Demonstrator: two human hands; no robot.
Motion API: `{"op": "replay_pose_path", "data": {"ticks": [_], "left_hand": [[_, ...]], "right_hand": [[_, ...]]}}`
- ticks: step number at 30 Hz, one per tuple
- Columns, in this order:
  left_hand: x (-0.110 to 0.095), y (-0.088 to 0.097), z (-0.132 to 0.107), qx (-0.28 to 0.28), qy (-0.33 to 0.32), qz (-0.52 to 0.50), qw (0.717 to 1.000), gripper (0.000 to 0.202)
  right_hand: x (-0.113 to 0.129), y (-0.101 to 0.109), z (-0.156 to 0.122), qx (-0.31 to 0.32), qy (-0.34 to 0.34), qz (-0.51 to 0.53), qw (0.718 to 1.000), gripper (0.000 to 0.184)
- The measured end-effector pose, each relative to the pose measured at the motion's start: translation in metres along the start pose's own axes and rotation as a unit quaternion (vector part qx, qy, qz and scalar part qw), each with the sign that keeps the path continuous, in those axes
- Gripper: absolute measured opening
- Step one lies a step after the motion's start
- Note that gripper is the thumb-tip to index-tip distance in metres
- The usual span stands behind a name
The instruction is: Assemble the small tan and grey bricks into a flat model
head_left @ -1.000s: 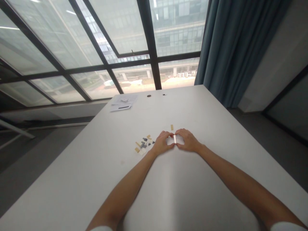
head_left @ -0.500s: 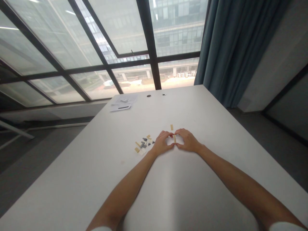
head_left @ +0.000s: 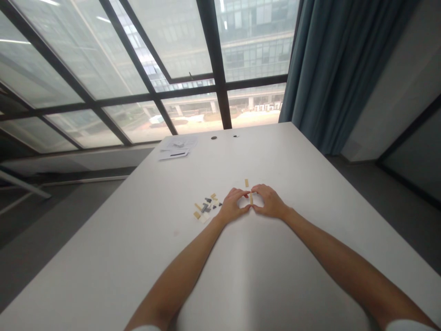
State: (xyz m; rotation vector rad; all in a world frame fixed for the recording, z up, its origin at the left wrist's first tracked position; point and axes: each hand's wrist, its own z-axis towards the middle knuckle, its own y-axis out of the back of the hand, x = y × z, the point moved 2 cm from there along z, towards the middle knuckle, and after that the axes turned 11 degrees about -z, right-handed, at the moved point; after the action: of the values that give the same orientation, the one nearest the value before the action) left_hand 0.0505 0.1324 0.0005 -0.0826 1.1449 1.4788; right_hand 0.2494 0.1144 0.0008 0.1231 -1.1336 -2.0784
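Observation:
A narrow tan building block [head_left: 251, 199] is held upright between my hands, over the table. My left hand [head_left: 234, 205] curves around from the left, its thumb and fingertips at the block's two ends. From the right, my right hand [head_left: 270, 201] pinches the same ends with thumb and fingers. Just beyond the fingertips lies another tan block [head_left: 246, 183], flat on the table. Left of my left hand is a loose group of small pieces: grey blocks [head_left: 206, 208], tan ones [head_left: 196, 214], small black ones and pale ones.
The white table [head_left: 285, 276] reaches to the windows. Sheets of paper [head_left: 174, 154] with a dark pen-like item lie at its far left corner. Two small dark round spots [head_left: 214, 138] show near the far edge. A blue curtain [head_left: 324, 78] hangs at the right.
Almost nothing differs. The view has shifted very slightly; both hands keep the same hold on the tan block.

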Motion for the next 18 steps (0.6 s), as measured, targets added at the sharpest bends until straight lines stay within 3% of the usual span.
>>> {"op": "replay_pose_path", "data": {"ticks": [10, 18], "left_hand": [[0.01, -0.004, -0.002, -0.011, -0.01, -0.008, 1.0, 0.029], [0.013, -0.005, -0.003, -0.02, -0.027, -0.007, 0.999, 0.022]], "right_hand": [[-0.001, 0.002, 0.001, -0.008, -0.011, -0.004, 1.0, 0.038], [-0.016, -0.006, 0.0, -0.03, -0.031, -0.024, 0.999, 0.033]]}}
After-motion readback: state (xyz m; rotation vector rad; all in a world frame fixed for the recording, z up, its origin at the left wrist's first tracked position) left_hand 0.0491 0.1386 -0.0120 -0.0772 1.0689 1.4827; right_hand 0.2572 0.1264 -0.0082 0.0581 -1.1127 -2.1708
